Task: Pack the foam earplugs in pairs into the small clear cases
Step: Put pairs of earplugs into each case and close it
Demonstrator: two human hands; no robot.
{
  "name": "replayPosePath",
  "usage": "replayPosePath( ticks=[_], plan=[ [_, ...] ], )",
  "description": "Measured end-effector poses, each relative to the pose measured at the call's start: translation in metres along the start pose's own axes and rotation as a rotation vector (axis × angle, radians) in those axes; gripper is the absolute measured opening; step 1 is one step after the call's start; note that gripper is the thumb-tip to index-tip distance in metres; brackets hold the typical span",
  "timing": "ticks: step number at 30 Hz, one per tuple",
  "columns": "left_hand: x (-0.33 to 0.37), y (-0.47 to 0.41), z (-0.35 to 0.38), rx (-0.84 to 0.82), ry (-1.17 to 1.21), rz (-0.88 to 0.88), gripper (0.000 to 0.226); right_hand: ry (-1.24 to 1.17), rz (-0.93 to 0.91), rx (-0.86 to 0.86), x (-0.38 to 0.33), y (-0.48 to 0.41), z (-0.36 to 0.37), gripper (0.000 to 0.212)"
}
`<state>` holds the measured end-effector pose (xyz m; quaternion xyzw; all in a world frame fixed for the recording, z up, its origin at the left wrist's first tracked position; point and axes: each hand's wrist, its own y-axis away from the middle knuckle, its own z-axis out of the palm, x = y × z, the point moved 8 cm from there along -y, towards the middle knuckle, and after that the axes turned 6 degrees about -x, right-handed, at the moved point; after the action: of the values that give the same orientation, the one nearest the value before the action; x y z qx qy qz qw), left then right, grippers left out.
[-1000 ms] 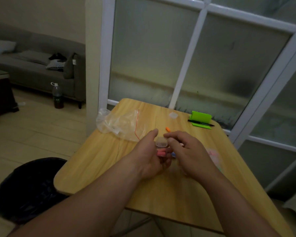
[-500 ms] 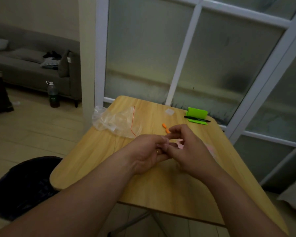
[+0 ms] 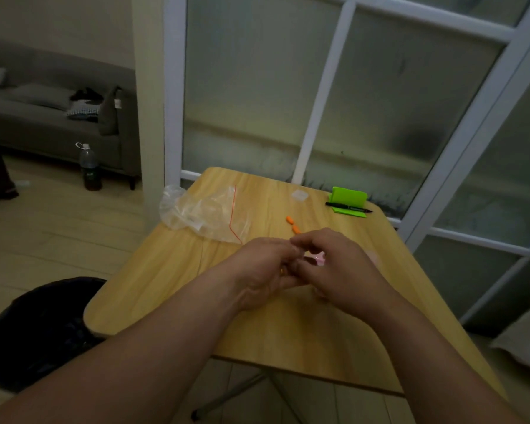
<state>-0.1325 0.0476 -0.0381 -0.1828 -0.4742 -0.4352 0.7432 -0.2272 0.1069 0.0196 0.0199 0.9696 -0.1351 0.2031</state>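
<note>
I see a dim room: frosted glass panels in white frames [image 3: 334,96] stand behind the wooden table [image 3: 288,332], a grey sofa [image 3: 52,117] sits far left with a dark bottle [image 3: 89,169] on the floor in front of it, and a black bin [image 3: 37,325] is by the table's near left corner.

On the table's left side lies a clear zip bag [image 3: 205,212] with a red seal line; what it holds I cannot make out. A green stand [image 3: 349,200] with a black pen [image 3: 348,207] across it sits at the far right corner, and a small clear case [image 3: 300,195] lies nearby, contents unreadable.

Two orange earplugs [image 3: 292,224] lie loose between the bag and my hands.

My left hand [image 3: 263,273] and right hand [image 3: 340,267] meet over the table's middle, fingertips pressed together around something small and pinkish [image 3: 317,257]; whether that is an earplug or a case I cannot tell.
</note>
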Motion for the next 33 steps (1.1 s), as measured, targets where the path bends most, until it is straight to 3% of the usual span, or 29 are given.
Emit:
replayPosePath(
  ticks=[2, 5, 8, 14, 18, 21, 26, 33],
  plan=[
    [0.0, 0.002, -0.001, 0.024, -0.039, -0.004, 0.025, 0.017, 0.001, -0.003, 0.001, 0.001, -0.001, 0.029],
    [0.02, 0.005, -0.024, 0.267, -0.308, 0.133, 0.019, 0.063, 0.033, -0.002, 0.008, 0.003, -0.001, 0.031],
    [0.036, 0.006, -0.046, 0.438, -0.285, 0.246, 0.017, 0.133, 0.075, -0.061, 0.016, 0.005, 0.007, 0.034],
    [0.033, 0.004, -0.044, 0.438, -0.237, 0.245, 0.017, 0.236, 0.117, -0.115, 0.022, 0.004, 0.019, 0.038],
    [0.039, -0.002, -0.04, 0.411, -0.324, 0.275, 0.018, 0.105, 0.186, -0.07, 0.03, 0.0, 0.016, 0.049],
    [0.051, -0.012, -0.037, 0.418, -0.47, 0.315, 0.022, 0.039, 0.214, 0.0, 0.043, -0.01, 0.01, 0.042],
    [0.061, -0.039, -0.036, 0.446, -0.569, 0.319, 0.023, 0.131, 0.233, 0.066, 0.089, -0.066, -0.002, 0.033],
    [0.051, -0.08, -0.04, 0.449, -0.484, 0.285, 0.024, 0.252, 0.317, -0.081, 0.154, -0.174, 0.02, 0.044]
  ],
)
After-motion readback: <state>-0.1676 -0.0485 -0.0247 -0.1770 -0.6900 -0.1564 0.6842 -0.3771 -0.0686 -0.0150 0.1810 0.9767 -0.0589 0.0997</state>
